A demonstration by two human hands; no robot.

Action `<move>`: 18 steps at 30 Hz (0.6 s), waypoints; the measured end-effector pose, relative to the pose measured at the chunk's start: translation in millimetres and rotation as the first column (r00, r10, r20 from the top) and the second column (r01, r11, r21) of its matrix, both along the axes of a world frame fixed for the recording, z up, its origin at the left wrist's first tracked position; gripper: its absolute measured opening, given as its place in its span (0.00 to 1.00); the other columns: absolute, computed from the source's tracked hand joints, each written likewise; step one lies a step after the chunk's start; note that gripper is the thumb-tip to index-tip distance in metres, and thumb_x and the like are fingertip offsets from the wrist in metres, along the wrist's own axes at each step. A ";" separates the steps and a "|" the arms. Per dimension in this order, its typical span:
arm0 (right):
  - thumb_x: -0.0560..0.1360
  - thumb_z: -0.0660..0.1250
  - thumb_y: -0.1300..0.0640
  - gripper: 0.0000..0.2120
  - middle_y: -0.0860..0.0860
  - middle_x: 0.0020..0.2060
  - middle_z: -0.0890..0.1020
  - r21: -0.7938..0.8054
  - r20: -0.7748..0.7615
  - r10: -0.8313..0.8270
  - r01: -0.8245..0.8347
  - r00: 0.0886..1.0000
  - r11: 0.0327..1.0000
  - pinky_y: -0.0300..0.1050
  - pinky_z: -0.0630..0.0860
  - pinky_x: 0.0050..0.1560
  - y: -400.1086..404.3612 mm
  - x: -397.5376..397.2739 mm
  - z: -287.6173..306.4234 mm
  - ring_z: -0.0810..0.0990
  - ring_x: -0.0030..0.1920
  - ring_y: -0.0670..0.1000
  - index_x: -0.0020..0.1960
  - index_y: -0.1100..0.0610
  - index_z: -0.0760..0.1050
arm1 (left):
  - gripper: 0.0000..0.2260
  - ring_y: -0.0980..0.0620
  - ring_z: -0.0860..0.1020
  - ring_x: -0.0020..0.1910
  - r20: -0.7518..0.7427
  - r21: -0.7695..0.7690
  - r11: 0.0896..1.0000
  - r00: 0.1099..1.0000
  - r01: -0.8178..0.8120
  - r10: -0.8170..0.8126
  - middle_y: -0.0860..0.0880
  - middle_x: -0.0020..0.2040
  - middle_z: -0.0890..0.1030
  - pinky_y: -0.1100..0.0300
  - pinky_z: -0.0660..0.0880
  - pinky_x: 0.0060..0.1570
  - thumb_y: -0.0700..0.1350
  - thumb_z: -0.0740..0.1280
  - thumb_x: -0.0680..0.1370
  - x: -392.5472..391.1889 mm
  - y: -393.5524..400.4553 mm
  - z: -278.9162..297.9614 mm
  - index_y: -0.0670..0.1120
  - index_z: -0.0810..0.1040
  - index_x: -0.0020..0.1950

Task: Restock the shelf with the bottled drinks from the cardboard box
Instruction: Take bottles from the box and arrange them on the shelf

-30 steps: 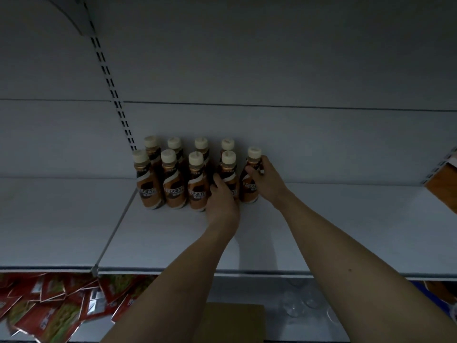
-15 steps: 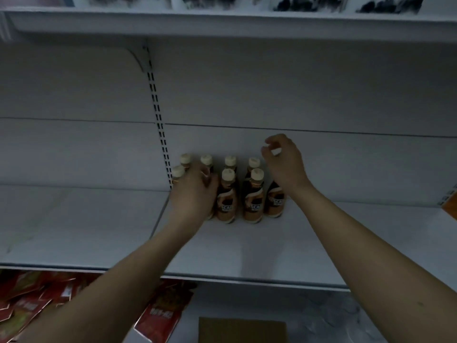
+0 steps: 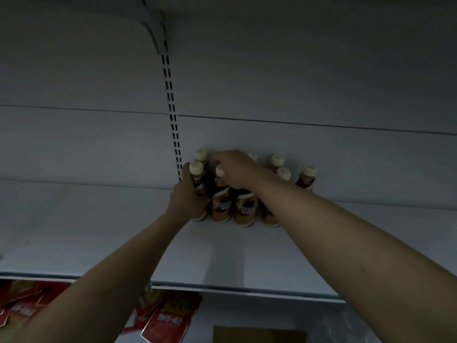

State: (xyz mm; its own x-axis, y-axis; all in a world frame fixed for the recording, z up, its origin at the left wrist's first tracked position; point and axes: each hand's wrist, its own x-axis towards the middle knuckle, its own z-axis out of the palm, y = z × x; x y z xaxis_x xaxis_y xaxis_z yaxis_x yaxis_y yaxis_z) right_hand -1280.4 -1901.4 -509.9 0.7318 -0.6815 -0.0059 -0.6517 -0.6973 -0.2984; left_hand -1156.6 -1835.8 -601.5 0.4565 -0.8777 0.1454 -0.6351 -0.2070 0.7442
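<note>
Several brown bottled coffee drinks (image 3: 244, 209) with cream caps stand in two rows at the back of the white shelf (image 3: 247, 258), beside the slotted upright. My left hand (image 3: 189, 199) is wrapped around the front left bottle (image 3: 196, 178). My right hand (image 3: 236, 170) reaches over the tops of the middle bottles, fingers curled around a cap there. One bottle (image 3: 306, 178) stands alone at the right end. The top edge of the cardboard box (image 3: 259, 334) shows below the shelf.
The slotted metal upright (image 3: 170, 100) runs up the back wall to a bracket under the shelf above. Red snack packets (image 3: 168, 315) lie on the lower shelf at left. Bare shelf surface stretches to the left and right of the bottles.
My right hand has moved left from the rightmost bottle to the tops of the middle bottles. My left hand has shifted to the front left bottle. The view has tilted slightly.
</note>
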 end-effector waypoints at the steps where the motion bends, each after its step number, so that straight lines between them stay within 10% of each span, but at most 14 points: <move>1: 0.72 0.72 0.60 0.18 0.58 0.57 0.78 -0.022 -0.024 -0.010 0.009 1.000 1.000 0.47 0.72 0.49 -1.8 2.8 -1.5 0.77 0.56 0.59 0.60 0.60 0.73 | 0.41 0.35 0.77 0.57 0.010 -0.018 1.000 1.000 0.004 -0.004 0.40 0.61 0.78 0.50 0.72 0.49 0.39 0.75 0.68 0.3 -1.9 -2.1 0.47 0.54 0.74; 14: 0.72 0.72 0.59 0.17 0.58 0.57 0.77 -0.018 -0.033 -0.025 0.025 0.999 1.000 0.45 0.71 0.48 -13.9 5.0 0.3 0.76 0.55 0.58 0.58 0.60 0.73 | 0.52 0.38 0.70 0.68 -0.037 -0.089 0.995 0.998 0.045 -0.048 0.41 0.71 0.70 0.47 0.70 0.59 0.45 0.79 0.65 3.8 -6.1 -6.1 0.48 0.48 0.78; 18: 0.77 0.66 0.55 0.13 0.59 0.53 0.80 -0.053 0.232 -0.082 0.097 0.969 0.994 0.52 0.76 0.54 -22.2 -9.2 23.0 0.78 0.52 0.58 0.56 0.63 0.75 | 0.37 0.40 0.66 0.66 0.302 -0.432 0.902 0.944 0.011 0.133 0.39 0.67 0.71 0.47 0.66 0.64 0.56 0.75 0.69 -7.5 1.1 14.9 0.43 0.64 0.73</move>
State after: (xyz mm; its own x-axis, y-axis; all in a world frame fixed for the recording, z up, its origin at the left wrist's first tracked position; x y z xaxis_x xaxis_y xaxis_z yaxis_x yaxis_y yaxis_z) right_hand -1289.6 -1923.6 -487.0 0.6447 -0.7379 0.1996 -0.6319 -0.6614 -0.4040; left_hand -1164.1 -1834.6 -586.6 0.3731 -0.6709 0.6408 -0.8474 0.0348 0.5298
